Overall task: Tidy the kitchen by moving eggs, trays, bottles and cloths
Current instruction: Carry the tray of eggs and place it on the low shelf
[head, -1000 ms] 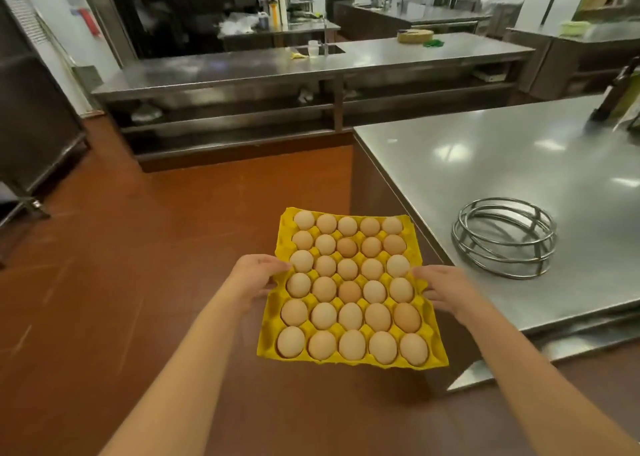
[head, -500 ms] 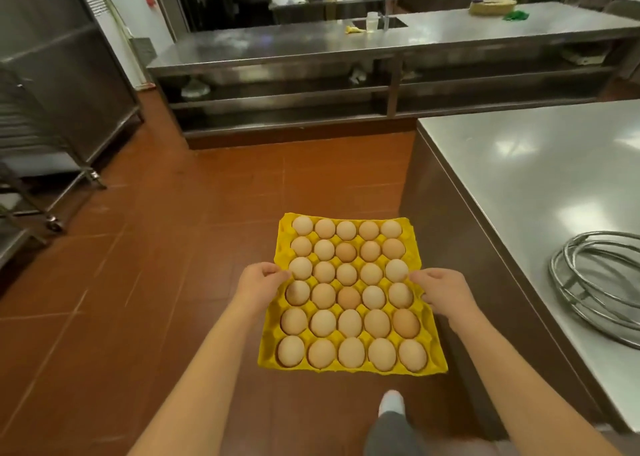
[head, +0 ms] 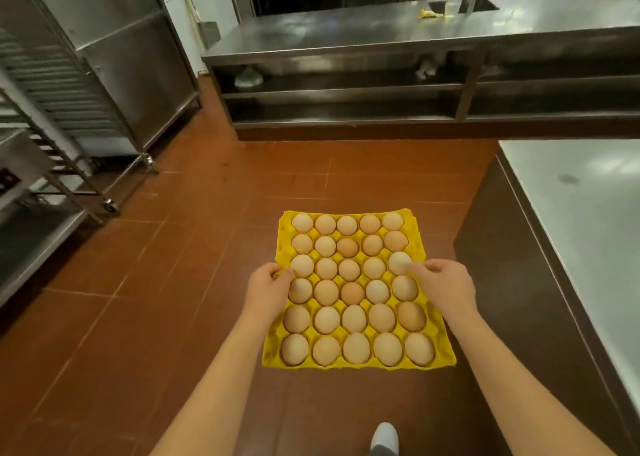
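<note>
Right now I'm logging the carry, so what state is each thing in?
Tray: full of eggs, held level above the floor by both side edges.
Eggs: whole, every cup filled.
Left hand: grips the tray's left edge.
Right hand: grips the tray's right edge.
Rack: on wheels, standing at the left.
Counter: bare where visible, at the right.
</note>
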Action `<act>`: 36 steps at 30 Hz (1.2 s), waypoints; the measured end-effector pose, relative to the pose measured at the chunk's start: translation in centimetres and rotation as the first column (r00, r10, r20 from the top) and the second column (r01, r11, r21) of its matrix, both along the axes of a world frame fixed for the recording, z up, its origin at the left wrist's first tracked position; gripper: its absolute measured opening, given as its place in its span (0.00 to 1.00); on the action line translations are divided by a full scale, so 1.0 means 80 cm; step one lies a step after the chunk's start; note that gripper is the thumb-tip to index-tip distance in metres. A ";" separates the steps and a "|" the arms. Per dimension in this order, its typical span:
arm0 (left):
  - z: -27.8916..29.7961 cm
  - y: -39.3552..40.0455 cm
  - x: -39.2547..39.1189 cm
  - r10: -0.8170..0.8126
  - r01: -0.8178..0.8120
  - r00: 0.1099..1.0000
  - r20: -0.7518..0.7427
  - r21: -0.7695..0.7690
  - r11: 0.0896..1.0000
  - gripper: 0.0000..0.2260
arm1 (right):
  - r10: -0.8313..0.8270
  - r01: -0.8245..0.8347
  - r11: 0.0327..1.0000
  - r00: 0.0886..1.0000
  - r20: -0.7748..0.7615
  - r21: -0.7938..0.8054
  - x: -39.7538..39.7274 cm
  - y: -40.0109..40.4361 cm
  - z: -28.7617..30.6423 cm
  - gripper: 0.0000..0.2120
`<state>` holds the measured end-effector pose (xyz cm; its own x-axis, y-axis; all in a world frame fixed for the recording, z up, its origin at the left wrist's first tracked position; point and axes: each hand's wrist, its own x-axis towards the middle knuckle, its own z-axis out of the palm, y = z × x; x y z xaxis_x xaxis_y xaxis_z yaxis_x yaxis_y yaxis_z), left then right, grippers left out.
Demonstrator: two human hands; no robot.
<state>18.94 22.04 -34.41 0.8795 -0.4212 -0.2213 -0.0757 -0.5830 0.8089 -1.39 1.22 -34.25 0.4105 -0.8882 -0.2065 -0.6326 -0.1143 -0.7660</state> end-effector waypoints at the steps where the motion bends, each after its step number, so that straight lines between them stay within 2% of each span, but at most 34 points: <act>1: 0.003 -0.011 0.008 0.013 -0.013 1.000 0.001 0.004 1.000 0.14 | 0.009 -0.009 1.000 1.000 0.002 -0.015 0.011 -0.013 0.005 0.15; 7: 0.026 -0.081 0.072 0.069 -0.069 0.998 0.003 0.021 0.997 0.17 | 0.067 -0.067 0.997 0.998 0.009 -0.045 0.086 -0.096 0.029 0.16; 10: 0.028 -0.116 0.107 0.060 -0.060 0.998 0.026 0.027 0.998 0.16 | 0.065 -0.064 0.997 0.998 0.011 -0.040 0.119 -0.129 0.032 0.15; 17: 0.022 -0.202 0.208 0.044 -0.044 0.999 -0.031 0.017 0.999 0.16 | 0.033 -0.033 0.999 0.999 0.010 -0.013 0.213 -0.208 0.027 0.14; 24: 0.011 -0.298 0.335 -0.044 0.043 0.999 0.028 0.053 0.998 0.08 | -0.048 0.048 0.999 0.999 -0.017 0.009 0.330 -0.281 0.021 0.10; 29: 0.008 -0.363 0.416 -0.097 0.094 0.995 0.031 0.089 0.992 0.15 | -0.114 0.114 0.993 0.993 -0.017 -0.013 0.398 -0.333 0.025 0.12; 36: 0.008 -0.456 0.494 -0.106 0.101 0.994 0.030 0.116 0.988 0.16 | -0.111 0.112 0.994 0.993 -0.034 0.018 0.468 -0.423 0.025 0.11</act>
